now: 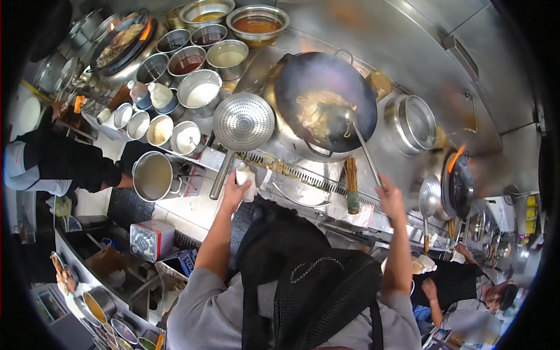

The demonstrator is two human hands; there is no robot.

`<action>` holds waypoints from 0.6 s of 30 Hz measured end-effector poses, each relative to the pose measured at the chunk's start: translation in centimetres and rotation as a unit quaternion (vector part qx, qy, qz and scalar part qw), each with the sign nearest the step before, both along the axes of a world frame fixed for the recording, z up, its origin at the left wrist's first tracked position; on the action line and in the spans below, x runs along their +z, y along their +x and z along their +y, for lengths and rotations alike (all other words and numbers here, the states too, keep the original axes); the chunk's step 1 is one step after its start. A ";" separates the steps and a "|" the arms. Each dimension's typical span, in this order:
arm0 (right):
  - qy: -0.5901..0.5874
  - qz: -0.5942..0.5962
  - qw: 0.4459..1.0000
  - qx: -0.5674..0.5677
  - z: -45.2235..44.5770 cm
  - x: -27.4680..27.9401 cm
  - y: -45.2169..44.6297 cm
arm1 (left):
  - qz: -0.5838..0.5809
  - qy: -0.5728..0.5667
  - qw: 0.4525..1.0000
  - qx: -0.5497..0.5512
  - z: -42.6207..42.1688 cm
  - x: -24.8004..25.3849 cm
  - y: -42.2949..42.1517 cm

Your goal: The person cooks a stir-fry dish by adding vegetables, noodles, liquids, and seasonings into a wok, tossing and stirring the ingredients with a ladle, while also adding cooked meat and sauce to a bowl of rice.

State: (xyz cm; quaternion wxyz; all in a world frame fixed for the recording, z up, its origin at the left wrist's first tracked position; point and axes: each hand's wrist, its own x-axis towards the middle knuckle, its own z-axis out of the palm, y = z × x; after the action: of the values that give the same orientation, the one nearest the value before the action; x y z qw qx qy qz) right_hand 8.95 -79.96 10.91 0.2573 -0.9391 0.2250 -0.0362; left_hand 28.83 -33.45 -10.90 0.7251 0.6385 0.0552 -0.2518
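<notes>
My right hand (391, 200) is closed round the long handle of a metal ladle (366, 150). The ladle's head reaches into a large black wok (356, 76), among pale, noodle-like food (318, 111) that steams. In my left hand (235, 191) is a bunched white cloth (245, 179), held in front of the stove, apart from the wok. Close to that hand, a perforated strainer (244, 121) rests bowl up, its handle pointing toward me. A bamboo brush (351, 184) with a green-wrapped end lies below the wok, left of my right hand.
Several metal pots of liquids and seasonings, including a white one (199, 92), crowd the left side. A metal pot (411, 123) stands right of the wok. A person's dark sleeve (76, 166) reaches toward a pot (153, 175) at left; another person (461, 291) is at lower right.
</notes>
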 end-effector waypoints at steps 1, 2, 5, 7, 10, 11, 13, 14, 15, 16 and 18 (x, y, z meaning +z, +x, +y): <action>0.096 -0.005 0.993 -0.065 1.3 -1.1 1.1 | 0.002 0.006 1.000 -0.001 0.0 0.2 -0.1; 0.192 -0.011 0.973 -0.128 3.2 -2.1 2.7 | 0.003 0.002 1.000 0.000 0.0 0.1 0.0; 0.255 -0.087 0.951 -0.153 6.3 -4.4 6.9 | -0.001 0.027 0.999 -0.025 0.2 0.6 0.5; 0.230 -0.082 0.946 -0.211 7.7 -5.0 9.7 | -0.039 0.100 0.994 -0.030 0.0 1.6 0.4; 0.303 -0.091 0.939 -0.136 8.9 -4.8 11.2 | -0.023 0.050 0.998 -0.032 0.2 0.5 0.4; 0.374 -0.075 0.915 -0.131 8.6 -3.8 10.8 | -0.024 0.048 0.998 -0.030 0.4 0.1 0.3; 0.418 -0.094 0.894 -0.134 8.6 -1.9 9.5 | 0.020 -0.053 0.998 -0.005 0.8 0.1 -0.2; 0.463 -0.110 0.868 -0.142 8.4 -1.4 9.0 | 0.018 -0.056 0.998 0.002 1.1 0.2 -0.7; 0.453 -0.127 0.869 -0.154 8.0 -1.4 9.2 | 0.032 -0.101 0.994 0.020 1.4 0.5 -1.2; 0.454 -0.126 0.870 -0.145 6.9 -1.8 9.9 | 0.045 -0.144 0.988 0.038 1.7 1.3 -1.5; 0.319 -0.152 0.929 -0.113 4.4 -2.8 11.6 | 0.058 -0.153 0.985 0.055 2.1 2.3 -2.1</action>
State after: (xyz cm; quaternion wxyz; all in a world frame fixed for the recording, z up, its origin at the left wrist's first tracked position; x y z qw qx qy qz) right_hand 20.56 -75.54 8.13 0.5684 -0.7592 0.2877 -0.1334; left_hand 26.78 -31.33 -8.62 0.8229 0.4999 0.0931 -0.2534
